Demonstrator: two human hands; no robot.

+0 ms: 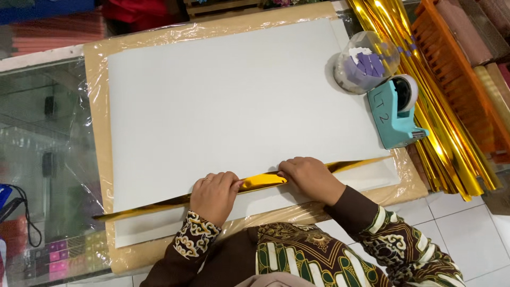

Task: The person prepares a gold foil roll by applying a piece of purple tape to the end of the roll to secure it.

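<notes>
Both arms wear long dark-brown sleeves patterned in cream, green and gold (swirling cloud-like motifs at the cuffs)

- A teal tape dispenser (394, 112) sits to my far right.
- A clear jar (365, 62) of purple pieces stands just behind it.
- Gold foil rolls (451, 133) lie beyond the counter (32, 133).

Wide bare white sheet (228, 101) lies open ahead of both hands, free passage there. Far right corner is blocked: clear round container (365, 62) and teal tape dispenser (396, 112) touching, gold foil rolls (451, 133) just beyond.
</notes>
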